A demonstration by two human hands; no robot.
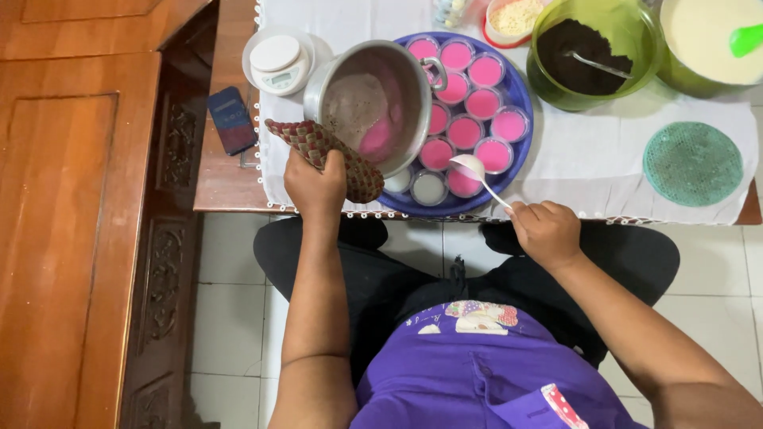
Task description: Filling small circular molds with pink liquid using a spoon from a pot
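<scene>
L hand (316, 184) tilts pot (370, 103) w/ potholder (326, 151); R hand (547, 232) holds spoon (475, 171).

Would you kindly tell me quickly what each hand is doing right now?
Left hand: closed on a pot holder, gripping the tilted pot.
Right hand: closed on a spoon over the cups.

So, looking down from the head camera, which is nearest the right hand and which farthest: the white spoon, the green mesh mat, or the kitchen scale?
From the right hand:
1. White spoon, held in it, over the blue tray.
2. Green mesh mat, up and to its right on the cloth.
3. Kitchen scale, far left, beyond the pot.
</scene>
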